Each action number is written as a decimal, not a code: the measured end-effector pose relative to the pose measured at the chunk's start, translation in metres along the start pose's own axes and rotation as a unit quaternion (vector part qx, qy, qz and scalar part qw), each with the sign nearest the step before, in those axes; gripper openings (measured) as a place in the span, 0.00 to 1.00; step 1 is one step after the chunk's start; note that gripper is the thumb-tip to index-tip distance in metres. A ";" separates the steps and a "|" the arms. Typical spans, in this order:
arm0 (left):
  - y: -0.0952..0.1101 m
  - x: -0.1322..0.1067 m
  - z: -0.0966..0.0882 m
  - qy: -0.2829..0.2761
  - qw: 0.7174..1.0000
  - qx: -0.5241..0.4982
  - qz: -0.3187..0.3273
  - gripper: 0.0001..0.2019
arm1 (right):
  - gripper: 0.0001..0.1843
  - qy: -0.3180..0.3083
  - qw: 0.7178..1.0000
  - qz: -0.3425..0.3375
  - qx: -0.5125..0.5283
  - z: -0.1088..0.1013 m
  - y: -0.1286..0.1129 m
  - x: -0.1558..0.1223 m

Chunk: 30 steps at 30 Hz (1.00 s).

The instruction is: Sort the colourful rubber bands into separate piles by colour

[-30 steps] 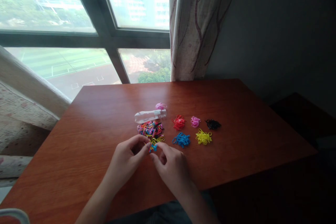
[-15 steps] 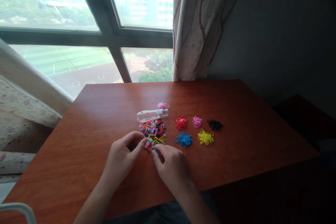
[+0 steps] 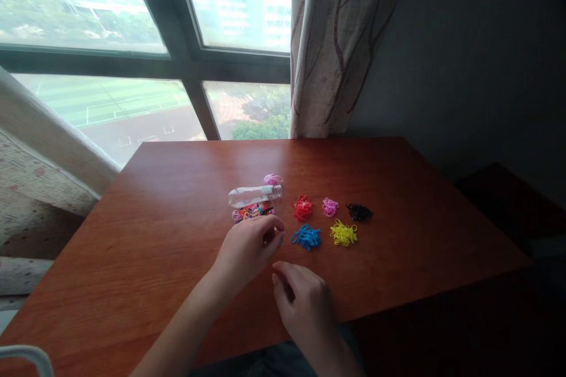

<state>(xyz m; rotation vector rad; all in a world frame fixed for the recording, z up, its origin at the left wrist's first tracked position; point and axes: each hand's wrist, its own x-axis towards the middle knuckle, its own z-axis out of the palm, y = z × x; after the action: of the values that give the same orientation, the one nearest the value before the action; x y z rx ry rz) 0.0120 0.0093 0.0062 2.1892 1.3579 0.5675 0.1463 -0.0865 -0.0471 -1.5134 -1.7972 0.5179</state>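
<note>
My left hand (image 3: 247, 247) reaches over the multicoloured pile of small rubber bands (image 3: 254, 211) and hides its near part. Its thumb and forefinger are pinched, and a bit of a blue rubber band (image 3: 282, 241) shows at their tips, just left of the blue pile of rubber bands (image 3: 306, 237). Closer to the table's front edge, my right hand (image 3: 305, 297) is loosely curled, thumb and forefinger tips slightly apart with nothing visible between them. To the right lie separate piles of red bands (image 3: 303, 207), pink bands (image 3: 329, 207), yellow bands (image 3: 344, 232) and black bands (image 3: 359, 211).
A clear plastic bottle (image 3: 252, 195) lies on its side behind the mixed pile, with a pink item (image 3: 272, 179) beyond its neck. The wooden table (image 3: 132, 253) meets the window and curtain (image 3: 322, 70) at the back. A white curved rail (image 3: 30, 353) shows at bottom left.
My left hand has moved right across the mixed pile toward the blue one. My right hand has drawn back from the pile, toward me and rightward, and its fingertips have loosened.
</note>
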 end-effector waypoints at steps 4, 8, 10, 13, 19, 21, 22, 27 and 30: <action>0.013 0.017 0.015 -0.036 0.998 0.049 0.020 0.05 | 0.13 0.004 1.000 -0.016 0.001 -0.001 0.001 -0.003; 0.016 0.020 0.020 -0.032 0.998 0.056 0.016 0.05 | 0.13 0.000 1.000 -0.016 -0.005 0.000 0.000 -0.002; 0.012 0.016 0.017 -0.023 0.998 0.057 0.007 0.06 | 0.14 0.002 1.000 -0.013 -0.005 0.000 0.000 -0.002; 0.000 0.003 0.009 0.001 0.999 0.043 -0.003 0.07 | 0.13 -0.003 1.000 -0.007 -0.002 -0.001 -0.001 -0.002; -0.028 -0.031 -0.007 0.044 0.999 0.004 -0.018 0.09 | 0.12 -0.018 0.999 0.003 -0.039 -0.002 -0.002 0.001; -0.035 -0.041 -0.009 0.052 0.998 -0.005 -0.027 0.10 | 0.12 -0.022 0.998 0.011 -0.052 -0.002 -0.001 0.004; -0.037 -0.046 -0.009 0.057 0.998 -0.010 -0.030 0.09 | 0.13 -0.024 0.998 0.015 -0.060 -0.003 -0.001 0.006; -0.047 -0.064 -0.007 0.092 0.995 -0.027 -0.041 0.09 | 0.18 -0.038 0.989 0.043 -0.136 -0.008 0.001 0.022; -0.052 -0.071 -0.005 0.109 0.992 -0.034 -0.055 0.09 | 0.21 -0.057 0.978 0.056 -0.193 -0.008 0.000 0.032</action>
<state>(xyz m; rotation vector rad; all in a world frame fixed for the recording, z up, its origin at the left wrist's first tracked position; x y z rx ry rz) -0.0567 -0.0341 -0.0279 2.0298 1.5356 0.8180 0.1508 -0.0569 -0.0329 -1.8895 -1.9917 0.3252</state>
